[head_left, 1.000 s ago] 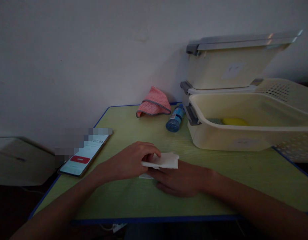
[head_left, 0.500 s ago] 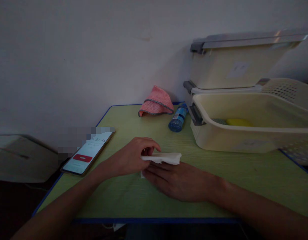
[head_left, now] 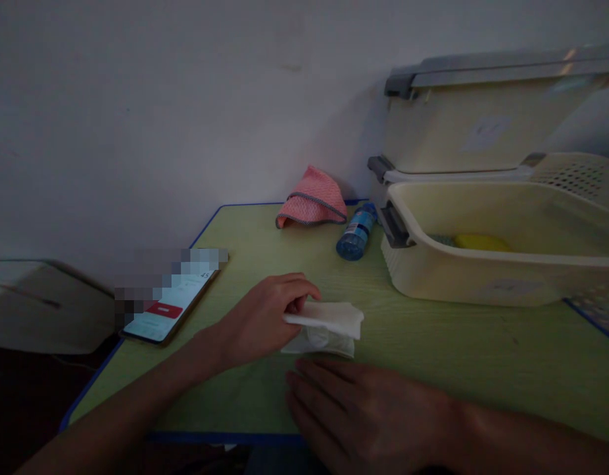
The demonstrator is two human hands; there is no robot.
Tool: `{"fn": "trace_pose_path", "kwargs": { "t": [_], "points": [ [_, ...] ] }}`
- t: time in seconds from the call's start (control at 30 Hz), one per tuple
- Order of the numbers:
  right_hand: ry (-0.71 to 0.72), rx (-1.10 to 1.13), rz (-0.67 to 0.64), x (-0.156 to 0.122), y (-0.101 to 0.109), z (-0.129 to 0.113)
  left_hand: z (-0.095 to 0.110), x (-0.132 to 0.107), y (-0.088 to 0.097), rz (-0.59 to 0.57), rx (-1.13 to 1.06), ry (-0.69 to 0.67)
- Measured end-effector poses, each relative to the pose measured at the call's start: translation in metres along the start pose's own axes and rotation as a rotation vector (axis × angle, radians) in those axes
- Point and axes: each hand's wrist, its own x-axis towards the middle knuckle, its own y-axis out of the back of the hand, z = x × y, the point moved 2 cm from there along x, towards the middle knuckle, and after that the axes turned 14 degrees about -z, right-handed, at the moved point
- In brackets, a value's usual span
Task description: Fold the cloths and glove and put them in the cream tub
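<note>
A white folded tissue (head_left: 334,315) is on the green table, its upper layer raised off the lower one so that a gap shows between them. My left hand (head_left: 269,313) pinches the tissue's left edge, thumb below and fingers curled above. Nearer the table's front edge, my right hand (head_left: 363,409) is spread palm down, fingers stretched out and apart from the tissue. Nothing shows in it, though its palm is hidden.
A phone (head_left: 180,300) lies at the table's left edge. Toward the back are a pink cloth (head_left: 314,198) and a blue bottle (head_left: 356,232) on its side. An open cream bin (head_left: 447,280) holds a yellow item (head_left: 482,243); a lidded box (head_left: 462,132) stands behind.
My right hand has drawn back toward me, out from the tissue's fold. The left hand keeps its hold, and the tissue's lower layer now shows.
</note>
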Motion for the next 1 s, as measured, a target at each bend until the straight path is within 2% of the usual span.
{"fn": "trace_pose_path", "kwargs": {
  "t": [0.07, 0.17, 0.3, 0.47, 0.63, 0.7, 0.9, 1.0],
  "points": [
    [-0.012, -0.022, 0.019, -0.001, 0.002, 0.002, 0.000, -0.002, -0.004, 0.036, 0.039, -0.004],
    [-0.012, -0.027, -0.024, -0.001, 0.003, 0.002, -0.002, -0.004, -0.013, 0.059, 0.141, -0.017],
    [0.029, -0.034, -0.061, -0.001, 0.000, 0.000, -0.003, -0.007, -0.024, -0.023, 0.307, -0.034],
    [0.065, -0.028, -0.011, -0.002, 0.001, -0.002, -0.003, -0.010, -0.032, -0.115, 0.441, -0.067],
    [-0.031, 0.044, 0.051, -0.004, 0.012, 0.014, -0.006, -0.012, -0.035, -0.110, 0.512, -0.169],
    [-0.076, 0.090, -0.014, -0.007, 0.018, 0.027, -0.007, -0.012, -0.035, -0.115, 0.527, -0.203],
    [-0.179, 0.107, -0.418, -0.016, 0.020, 0.057, -0.005, -0.011, -0.033, -0.083, 0.605, -0.276],
    [-0.185, 0.133, -0.490, -0.018, 0.017, 0.057, -0.004, -0.012, -0.033, -0.040, 0.583, -0.289]
  ]
}}
